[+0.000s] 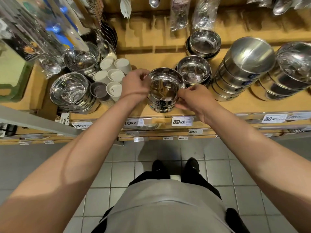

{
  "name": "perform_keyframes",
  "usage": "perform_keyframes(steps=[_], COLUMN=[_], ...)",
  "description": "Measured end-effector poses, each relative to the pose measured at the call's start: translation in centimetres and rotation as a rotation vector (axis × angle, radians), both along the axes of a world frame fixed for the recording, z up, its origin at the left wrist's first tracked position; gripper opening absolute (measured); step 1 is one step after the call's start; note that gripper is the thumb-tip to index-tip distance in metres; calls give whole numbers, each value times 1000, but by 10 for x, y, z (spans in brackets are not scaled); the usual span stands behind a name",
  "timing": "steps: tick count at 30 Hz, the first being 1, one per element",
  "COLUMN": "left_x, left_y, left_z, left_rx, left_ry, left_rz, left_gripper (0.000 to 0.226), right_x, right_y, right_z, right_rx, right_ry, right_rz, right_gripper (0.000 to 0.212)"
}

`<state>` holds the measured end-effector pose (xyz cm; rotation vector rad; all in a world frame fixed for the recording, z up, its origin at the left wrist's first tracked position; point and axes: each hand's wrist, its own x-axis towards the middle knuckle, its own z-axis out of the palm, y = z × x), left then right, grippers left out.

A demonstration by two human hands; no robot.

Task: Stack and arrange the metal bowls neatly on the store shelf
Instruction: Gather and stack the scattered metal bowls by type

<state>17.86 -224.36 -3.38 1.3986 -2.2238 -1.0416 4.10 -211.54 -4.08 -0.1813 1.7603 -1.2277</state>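
Observation:
A shiny metal bowl (165, 84) sits on top of a short stack of like bowls (161, 106) near the front edge of the wooden shelf (244, 105). My left hand (136, 84) pinches its left rim. My right hand (193, 96) pinches its right rim. Behind it to the right stand two more small stacks with open bowls on top, one (193, 71) close and one (204, 42) farther back.
A tall stack of upturned bowls (242, 68) leans at the right, with wrapped bowls (289, 73) beyond. Left are white cups (114, 76), larger wrapped bowls (72, 91) and hanging utensils (180, 14). Price tags (182, 121) line the shelf edge above the tiled floor.

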Motion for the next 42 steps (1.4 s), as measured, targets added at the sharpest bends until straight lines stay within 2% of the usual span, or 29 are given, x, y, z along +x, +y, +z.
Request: perform_keyframes(steps=[3, 9, 15, 18, 20, 23, 27, 29, 33, 37, 42], left_x=[1, 0, -6, -10, -14, -17, -16, -16, -16, -15, -16], left_y=[0, -2, 7, 5, -2, -15, -22, -19, -11, -8, -11], left_z=[-1, -1, 1, 1, 3, 7, 5, 3, 3, -1, -10], left_rx=[101, 239, 322, 317, 232, 132, 201, 269, 431, 506, 527], left_ry=[-60, -176, -311, -276, -247, -247, -243, -214, -128, -129, -123], left_rz=[-32, 29, 13, 40, 38, -77, -187, -156, -47, 63, 157], left_gripper=[23, 14, 26, 24, 18, 20, 14, 15, 16, 21, 15], right_x=[-5, -7, -22, -24, -19, -8, 1, 2, 3, -4, -15], right_y=[-2, -11, -21, -21, -19, -15, -9, -7, -10, -18, -33], right_z=[-5, -10, -4, 0, -1, -3, -9, -12, -16, -15, -9], right_rx=[39, 31, 147, 143, 103, 45, 45, 53, 108, 106, 119], right_ry=[59, 73, 342, 369, 299, 139, 8, 16, 86, 159, 291], right_rz=[41, 129, 226, 231, 180, 86, -1, -8, 45, 79, 153], right_gripper=[12, 4, 10, 14, 15, 10, 5, 5, 23, 12, 18])
